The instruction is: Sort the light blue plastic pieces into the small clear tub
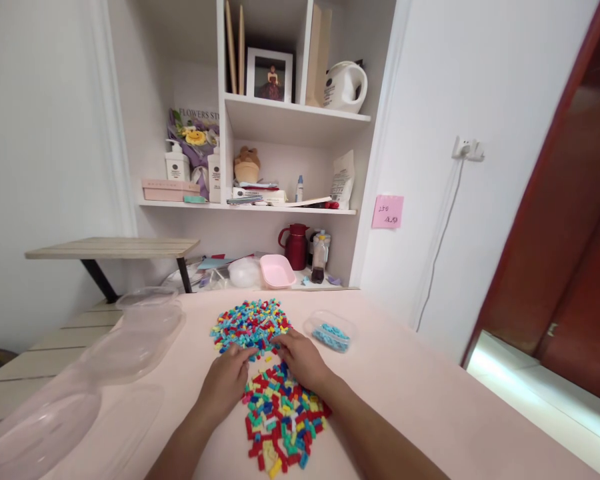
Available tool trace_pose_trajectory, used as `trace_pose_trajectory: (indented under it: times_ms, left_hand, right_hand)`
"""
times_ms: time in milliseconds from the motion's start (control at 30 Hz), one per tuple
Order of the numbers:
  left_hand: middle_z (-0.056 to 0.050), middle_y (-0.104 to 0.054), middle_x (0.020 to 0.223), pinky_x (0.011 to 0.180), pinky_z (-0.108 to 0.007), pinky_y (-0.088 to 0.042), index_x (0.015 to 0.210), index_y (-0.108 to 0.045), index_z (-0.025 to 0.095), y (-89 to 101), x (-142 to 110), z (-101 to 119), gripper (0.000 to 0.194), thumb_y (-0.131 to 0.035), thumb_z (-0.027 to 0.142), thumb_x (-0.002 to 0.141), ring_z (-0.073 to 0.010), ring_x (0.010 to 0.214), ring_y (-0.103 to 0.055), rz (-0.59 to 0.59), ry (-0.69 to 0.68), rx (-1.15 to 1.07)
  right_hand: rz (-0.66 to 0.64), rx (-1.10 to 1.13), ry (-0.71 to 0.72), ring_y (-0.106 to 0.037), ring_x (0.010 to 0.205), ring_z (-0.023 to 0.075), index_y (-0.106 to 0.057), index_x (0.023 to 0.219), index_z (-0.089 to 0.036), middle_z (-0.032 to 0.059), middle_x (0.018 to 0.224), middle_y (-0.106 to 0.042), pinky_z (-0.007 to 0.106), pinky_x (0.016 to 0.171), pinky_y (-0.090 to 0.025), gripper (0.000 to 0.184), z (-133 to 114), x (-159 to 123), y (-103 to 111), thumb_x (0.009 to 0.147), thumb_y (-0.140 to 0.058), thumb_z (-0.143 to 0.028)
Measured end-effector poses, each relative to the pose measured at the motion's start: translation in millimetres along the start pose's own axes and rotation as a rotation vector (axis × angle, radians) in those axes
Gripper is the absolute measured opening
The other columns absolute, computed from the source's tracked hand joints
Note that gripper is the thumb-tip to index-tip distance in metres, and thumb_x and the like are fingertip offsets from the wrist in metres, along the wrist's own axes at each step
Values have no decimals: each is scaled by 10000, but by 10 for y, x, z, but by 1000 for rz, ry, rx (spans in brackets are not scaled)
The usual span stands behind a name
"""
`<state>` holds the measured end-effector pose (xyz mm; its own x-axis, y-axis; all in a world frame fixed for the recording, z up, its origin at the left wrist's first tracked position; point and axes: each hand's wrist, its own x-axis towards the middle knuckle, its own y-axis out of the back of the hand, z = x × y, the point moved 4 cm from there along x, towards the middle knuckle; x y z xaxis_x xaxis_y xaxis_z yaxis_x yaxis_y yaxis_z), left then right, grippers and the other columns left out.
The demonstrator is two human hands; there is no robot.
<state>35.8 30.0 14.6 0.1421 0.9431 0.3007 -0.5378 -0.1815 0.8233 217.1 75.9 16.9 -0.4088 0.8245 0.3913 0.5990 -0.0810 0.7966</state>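
Two heaps of small colourful toy bricks lie on the pink tabletop, a far heap point(250, 319) and a near heap point(285, 420). My left hand point(227, 377) reaches to the front edge of the far heap, its fingers stretched toward the bricks and apart. From the other side, my right hand point(303, 359) rests over the strip between the heaps, fingers extended and touching the bricks at the far heap's edge. No brick shows gripped in either hand. To the right stands a clear plastic container point(333, 331) with light blue bricks point(331, 338) in it.
Several clear plastic containers point(130, 343) stand in a row along the left side of the pink table point(405, 400). Behind are a pink tray point(277, 271), a red jug point(296, 247) and a bottle point(319, 260). A small wooden stand point(115, 248) is at the back left.
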Motion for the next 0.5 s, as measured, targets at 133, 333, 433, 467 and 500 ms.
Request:
trace_pose_trajectory:
  times_ms: [133,333,433,467,500]
  left_hand:
    - [-73,-595,1047,826,-290,-433,1257,-579,258,18,-13,48,456,-334,197,877,-186,981,-570,-23,-7,50]
    - [-76,-577,1049,829,-302,-425,1288,-555,274,1,-3,38,483,-324,177,874,-189,980,-556,-39,-23,80]
    - [-71,-569,1016,813,-297,-422,1286,-558,286,-7,9,35,494,-312,163,876,-181,939,-557,-46,-36,77]
    - [-68,-566,1001,805,-293,-421,1283,-562,291,-8,12,36,497,-310,157,876,-178,925,-556,-45,-43,76]
    - [-66,-563,986,799,-290,-419,1279,-567,295,-9,14,36,500,-309,150,876,-175,914,-554,-42,-50,74]
  right_hand:
    - [-17,-15,-5,-589,978,187,-667,1072,-274,48,1043,-635,260,848,-410,307,27,11,-30,850,-481,-172]
    - [-11,52,-31,-594,913,160,-662,1010,-252,36,1024,-632,242,813,-417,272,41,3,30,836,-480,-149]
    - [-8,59,-34,-586,939,166,-662,1021,-247,33,1027,-643,244,822,-412,270,32,-10,87,834,-486,-163]
    - [-14,57,-36,-587,935,165,-667,1018,-247,33,1028,-646,243,818,-411,270,31,-14,101,836,-484,-167]
    - [-21,52,-41,-588,929,163,-673,1013,-249,32,1028,-648,243,815,-411,270,31,-16,111,838,-483,-172]
